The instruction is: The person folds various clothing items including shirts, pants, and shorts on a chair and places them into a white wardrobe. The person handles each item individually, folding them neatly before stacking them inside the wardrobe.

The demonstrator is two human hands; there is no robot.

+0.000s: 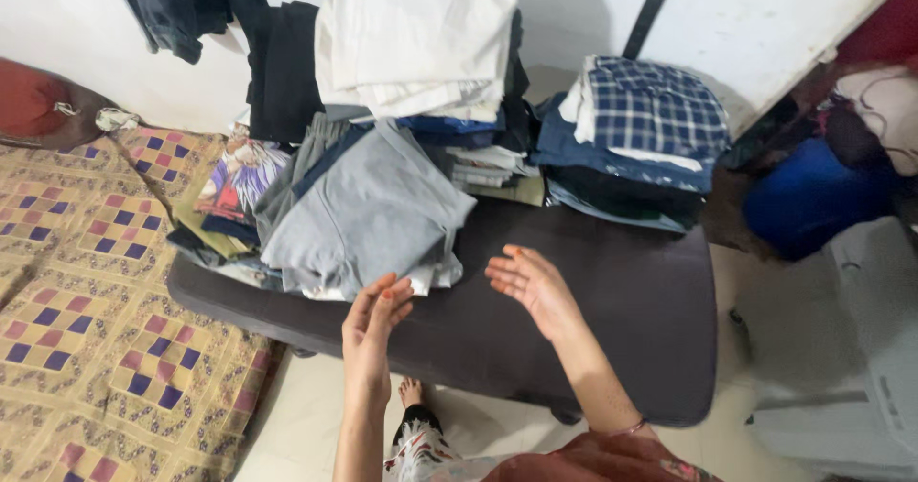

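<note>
My left hand [373, 334] hovers open, palm turned inward, just below a leaning pile of grey folded clothes [368, 209]. My right hand [529, 286] is open too, palm up, over the bare dark top of the bench [593, 310]. Neither hand holds anything. Behind the grey pile stands a tall stack of white and cream folded clothes [416, 37]. A stack topped by a blue checked shirt [650, 109] sits at the bench's far right.
A patterned yellow mattress cover [86, 291] lies to the left. Dark garments [182, 4] hang at the upper left. A blue container [813, 195] and a grey appliance [861, 348] stand to the right. My foot [413, 393] shows on the pale floor.
</note>
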